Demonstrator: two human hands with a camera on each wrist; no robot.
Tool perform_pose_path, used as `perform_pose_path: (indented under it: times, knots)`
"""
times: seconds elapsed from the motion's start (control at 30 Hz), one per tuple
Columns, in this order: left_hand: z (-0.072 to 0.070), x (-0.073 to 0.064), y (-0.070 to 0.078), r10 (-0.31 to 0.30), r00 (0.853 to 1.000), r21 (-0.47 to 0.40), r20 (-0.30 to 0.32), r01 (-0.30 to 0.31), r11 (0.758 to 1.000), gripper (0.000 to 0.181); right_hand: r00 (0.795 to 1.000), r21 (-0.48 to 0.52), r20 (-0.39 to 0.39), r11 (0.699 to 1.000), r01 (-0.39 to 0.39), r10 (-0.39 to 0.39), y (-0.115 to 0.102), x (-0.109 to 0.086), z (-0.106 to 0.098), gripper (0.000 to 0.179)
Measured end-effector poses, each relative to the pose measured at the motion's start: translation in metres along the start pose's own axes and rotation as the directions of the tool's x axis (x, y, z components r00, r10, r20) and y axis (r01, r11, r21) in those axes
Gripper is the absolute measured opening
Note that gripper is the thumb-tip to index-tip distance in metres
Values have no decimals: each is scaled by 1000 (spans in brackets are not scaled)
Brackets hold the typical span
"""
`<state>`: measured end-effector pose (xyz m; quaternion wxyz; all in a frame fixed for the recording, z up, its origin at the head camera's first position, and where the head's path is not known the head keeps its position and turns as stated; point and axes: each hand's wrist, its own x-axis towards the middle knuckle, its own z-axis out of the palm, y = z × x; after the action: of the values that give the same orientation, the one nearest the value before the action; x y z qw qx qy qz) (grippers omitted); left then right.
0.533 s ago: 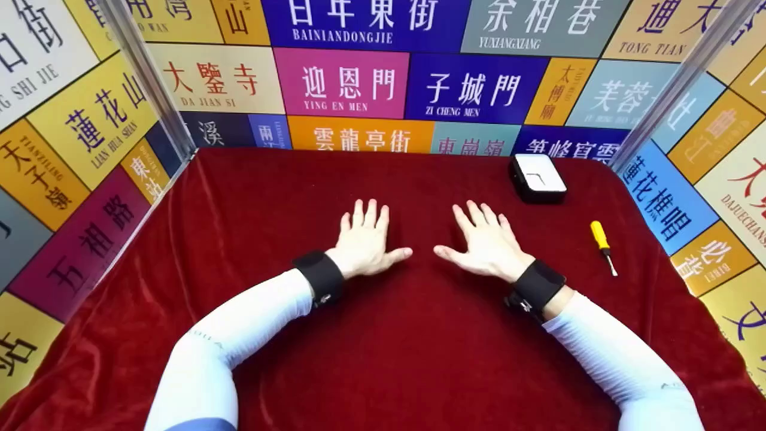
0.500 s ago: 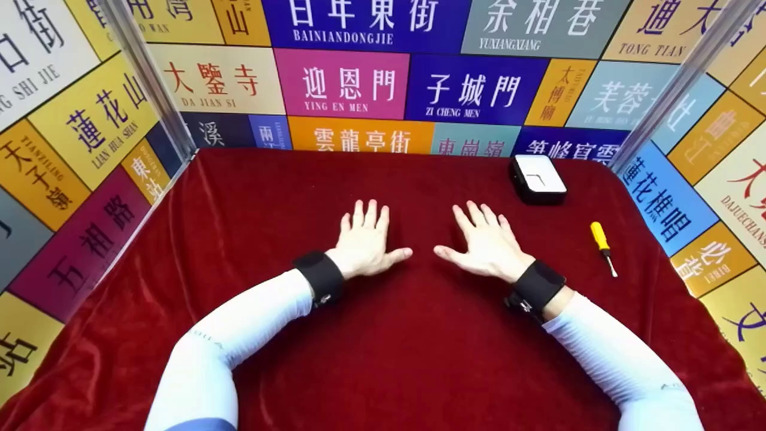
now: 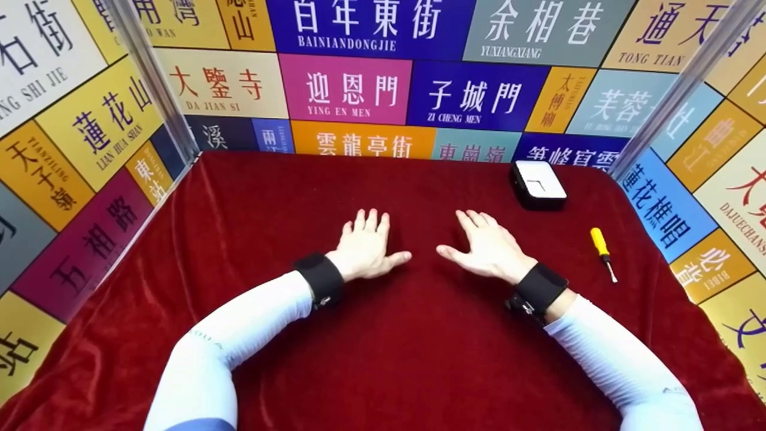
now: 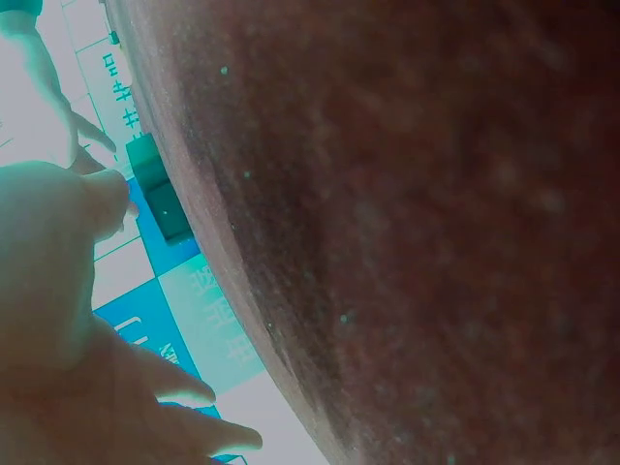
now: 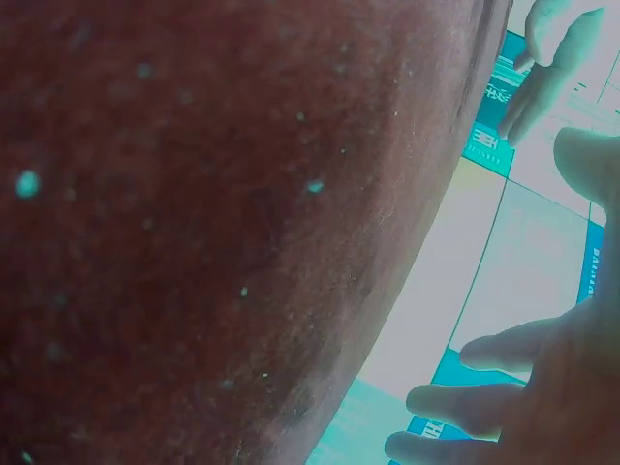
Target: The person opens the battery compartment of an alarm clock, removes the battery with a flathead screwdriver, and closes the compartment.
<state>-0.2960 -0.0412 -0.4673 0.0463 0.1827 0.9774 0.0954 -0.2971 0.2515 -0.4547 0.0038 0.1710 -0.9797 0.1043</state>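
In the head view my left hand (image 3: 362, 246) is over the red cloth left of the middle, with straight fingers and the thumb out to the right. My right hand (image 3: 488, 246) mirrors it, thumb pointing left; a gap separates the two thumbs. Both hands hold nothing. To the right of the right hand lies a screwdriver (image 3: 600, 242) with a yellow handle, its metal tip towards the near side. Farther back is a black, square-cornered box (image 3: 540, 184) with a white top bearing a dark angled line. The left wrist view also catches the left hand (image 4: 87, 349), the right wrist view the right hand (image 5: 552, 387).
Red velvety cloth (image 3: 383, 347) covers the table, with folds at the left. Sign-covered panels (image 3: 347, 87) surround it at the back and sides. Clear upright posts (image 3: 158, 78) stand at the back corners. Black bands (image 3: 320, 278) circle both wrists.
The head view has shifted slightly, so the background sits a little lower. The fingertips of both hands appear slightly nearer. The screwdriver and box remain in place on the cloth.
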Motion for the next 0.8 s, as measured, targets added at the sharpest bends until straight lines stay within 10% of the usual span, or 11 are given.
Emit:
perform_pose_path:
  times: [0.8]
  knots:
    - [2, 3, -2, 4, 999, 24, -33, -3, 1000, 94, 1000, 86, -6, 996, 18, -17, 20, 0, -6, 77]
